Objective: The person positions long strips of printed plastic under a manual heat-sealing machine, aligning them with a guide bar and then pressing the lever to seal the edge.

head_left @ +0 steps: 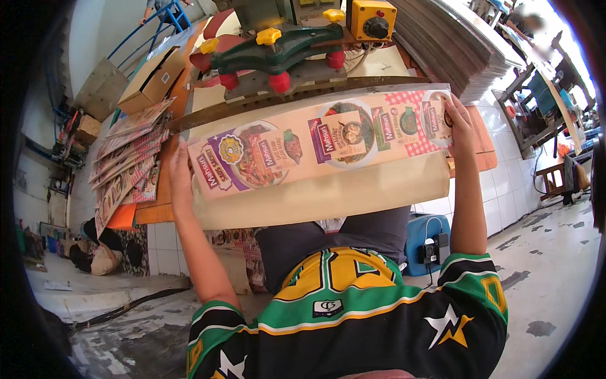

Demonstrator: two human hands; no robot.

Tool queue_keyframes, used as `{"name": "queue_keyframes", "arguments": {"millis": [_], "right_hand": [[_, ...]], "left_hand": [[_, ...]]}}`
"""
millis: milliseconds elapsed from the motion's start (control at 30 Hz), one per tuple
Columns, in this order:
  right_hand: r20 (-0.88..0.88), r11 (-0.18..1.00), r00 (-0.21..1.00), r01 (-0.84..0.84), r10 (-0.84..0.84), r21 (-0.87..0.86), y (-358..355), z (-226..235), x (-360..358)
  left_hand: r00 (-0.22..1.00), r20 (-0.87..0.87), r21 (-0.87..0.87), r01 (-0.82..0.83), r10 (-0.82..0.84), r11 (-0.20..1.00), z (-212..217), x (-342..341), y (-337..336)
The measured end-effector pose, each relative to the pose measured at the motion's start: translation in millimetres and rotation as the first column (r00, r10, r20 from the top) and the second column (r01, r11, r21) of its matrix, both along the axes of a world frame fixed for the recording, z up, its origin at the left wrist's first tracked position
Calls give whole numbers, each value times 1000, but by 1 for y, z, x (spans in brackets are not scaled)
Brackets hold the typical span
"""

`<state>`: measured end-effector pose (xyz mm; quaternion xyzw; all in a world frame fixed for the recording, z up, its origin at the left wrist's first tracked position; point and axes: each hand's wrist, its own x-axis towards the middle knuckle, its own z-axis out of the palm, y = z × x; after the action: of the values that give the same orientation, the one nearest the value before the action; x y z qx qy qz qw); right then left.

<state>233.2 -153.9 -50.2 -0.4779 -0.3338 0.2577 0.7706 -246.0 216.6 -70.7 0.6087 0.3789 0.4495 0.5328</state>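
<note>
A long printed sheet (315, 142) with colourful food pictures lies flat on a beige board (328, 192) in front of me. My left hand (178, 174) grips the sheet's left end, thumb on top. My right hand (459, 120) holds its right end near the red checked part. Just beyond the sheet runs a long dark metal bar (284, 100), part of a green machine (278, 47) with red and yellow knobs.
A fanned stack of printed sheets (126, 164) lies at the left on the orange tabletop. A cardboard box (151, 79) sits behind it. A tall grey pile of sheets (461, 44) stands at the right. A yellow switch box (372, 19) tops the machine. A blue box (426, 243) rests on the floor.
</note>
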Motion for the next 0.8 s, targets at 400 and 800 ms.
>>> {"name": "queue_keyframes", "arguments": {"millis": [400, 800], "right_hand": [[-193, 978, 973, -157, 128, -140, 27, -25, 4], [-166, 959, 970, -208, 177, -194, 21, -23, 6]], "left_hand": [[957, 280, -138, 123, -80, 983, -21, 10, 1], [938, 277, -130, 252, -209, 959, -25, 1, 1]]}}
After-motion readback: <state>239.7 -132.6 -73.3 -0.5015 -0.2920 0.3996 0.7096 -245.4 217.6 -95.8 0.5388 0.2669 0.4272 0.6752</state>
